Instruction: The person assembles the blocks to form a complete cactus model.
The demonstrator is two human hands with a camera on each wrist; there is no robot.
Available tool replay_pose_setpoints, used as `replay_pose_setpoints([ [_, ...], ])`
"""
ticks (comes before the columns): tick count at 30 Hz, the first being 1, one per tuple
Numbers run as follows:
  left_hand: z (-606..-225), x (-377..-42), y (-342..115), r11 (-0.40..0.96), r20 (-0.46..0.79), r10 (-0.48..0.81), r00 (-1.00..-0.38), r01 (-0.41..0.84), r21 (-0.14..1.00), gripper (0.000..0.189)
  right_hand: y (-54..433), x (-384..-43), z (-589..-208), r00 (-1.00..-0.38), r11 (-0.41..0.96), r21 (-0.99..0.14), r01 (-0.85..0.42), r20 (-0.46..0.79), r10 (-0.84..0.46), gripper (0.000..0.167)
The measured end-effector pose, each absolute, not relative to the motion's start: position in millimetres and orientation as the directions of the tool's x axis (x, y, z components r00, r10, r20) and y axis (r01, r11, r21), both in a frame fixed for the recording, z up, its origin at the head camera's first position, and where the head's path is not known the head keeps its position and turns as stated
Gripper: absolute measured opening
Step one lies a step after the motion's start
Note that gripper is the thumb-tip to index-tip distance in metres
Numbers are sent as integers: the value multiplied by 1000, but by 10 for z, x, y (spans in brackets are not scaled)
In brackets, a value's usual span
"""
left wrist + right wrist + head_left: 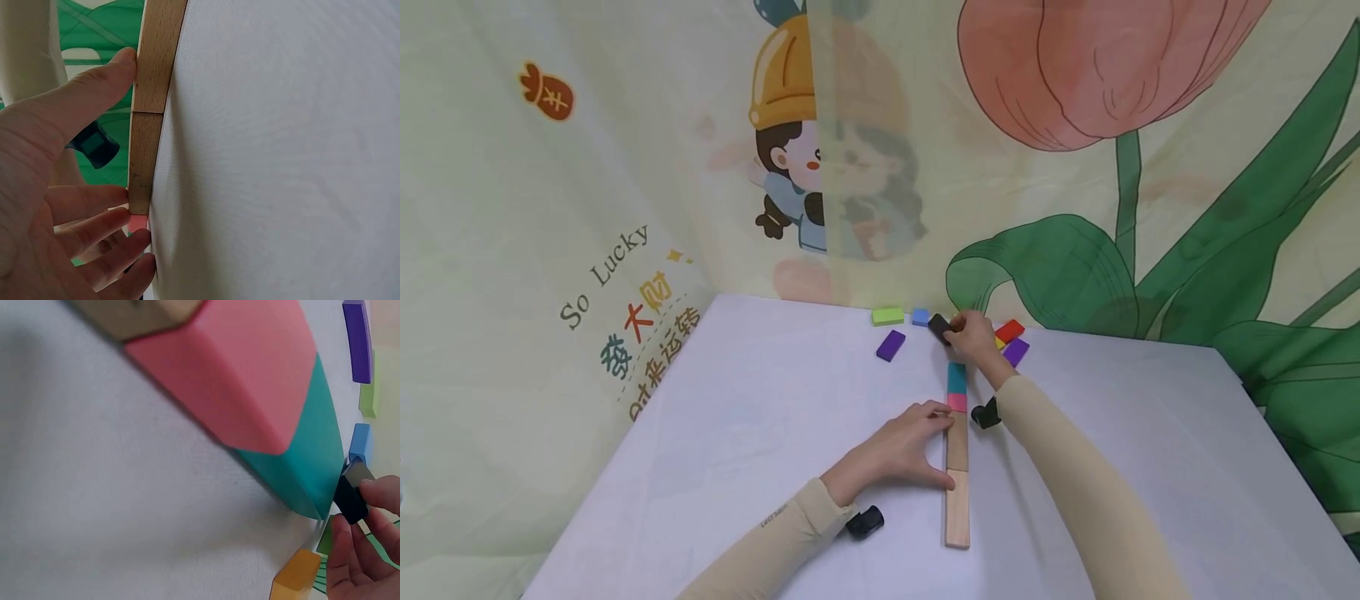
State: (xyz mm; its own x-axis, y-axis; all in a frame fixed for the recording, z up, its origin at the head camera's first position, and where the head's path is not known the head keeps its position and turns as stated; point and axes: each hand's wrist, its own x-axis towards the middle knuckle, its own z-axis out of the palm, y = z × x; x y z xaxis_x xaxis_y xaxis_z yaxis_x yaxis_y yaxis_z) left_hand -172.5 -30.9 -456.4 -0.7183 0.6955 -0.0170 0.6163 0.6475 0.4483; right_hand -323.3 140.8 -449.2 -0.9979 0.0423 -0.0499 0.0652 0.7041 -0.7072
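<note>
Pale fabric [647,125] is hung behind the table, with a large pink tulip [1112,67] printed at the upper right of the head view, a cartoon figure in a yellow hat [790,150] at upper centre and "So Lucky" lettering [604,275] at the left. Below it, a tabletop [737,392] is covered in white.

Just right of the frame's centre, a straight row is formed, end to end, by a lower wooden block [957,517], an upper wooden block [957,446], a pink block [957,402] and a teal block [957,377]. Along the row's left side the left hand [904,447] is spread, its fingers loosely extended; the lower wooden block is touched by the thumb and the upper one by a fingertip, and nothing is gripped.

Above the row's top end, a black block [938,327] is pinched between the thumb and fingers of the right hand [976,340], tilted in the grasp. To its left a lime block [887,316], a blue block [920,317] and a purple block [891,346] are seen; to the right of that hand, a red block [1011,331] and another purple block [1017,352] are grouped closely. Beige sleeves [1090,492] are worn on both arms.
</note>
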Motion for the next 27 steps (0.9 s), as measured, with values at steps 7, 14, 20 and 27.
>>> replay_pose_setpoints([
  [7,-4574,-1724,-300,646,-11,699,-715,625,439,88,1484,-3190,-4444,-998,695,-717,58,-50,31,33],
  [14,-4571,-1727,-299,647,-14,696,-718,618,448,87,1560,-3174,-4404,-996,659,-747,88,-73,50,35],
  [20,-4582,-1732,-291,649,-17,695,-719,618,444,88,1604,-3149,-4384,-994,628,-771,107,-107,37,44],
  [27,-4567,-1722,-286,656,-29,691,-722,609,446,88,1704,-3103,-4376,-985,618,-782,86,-160,-66,64],
])
